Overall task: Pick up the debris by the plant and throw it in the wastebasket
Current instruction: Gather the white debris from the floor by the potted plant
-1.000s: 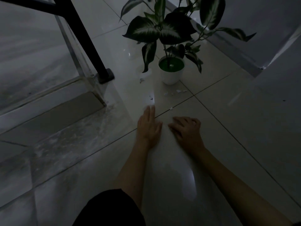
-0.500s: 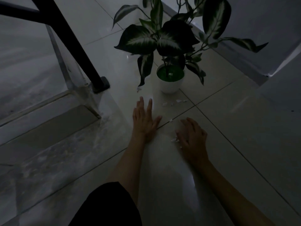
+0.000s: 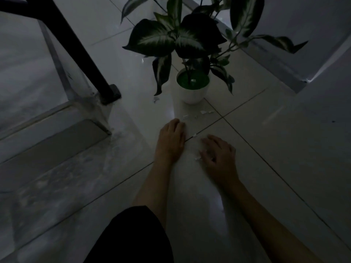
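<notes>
Left hand (image 3: pixel 171 141) lies flat, holding nothing; right hand (image 3: pixel 218 154) is curled, contents unclear. Tiny debris (image 3: pixel 206 112) could be scattered or missed in dimness.

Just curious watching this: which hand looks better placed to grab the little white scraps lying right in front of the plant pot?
Probably the left hand. Its fingertips lie right beside the white scraps in front of the pot. The right hand rests nearer the person, by other bits.

The plant (image 3: pixel 182 40) has dark green leaves with pale streaked centres, its pot (image 3: pixel 191 93) is white, the scraps (image 3: pixel 206 112) whitish, the floor tiles (image 3: pixel 266 141) pale grey.
</notes>
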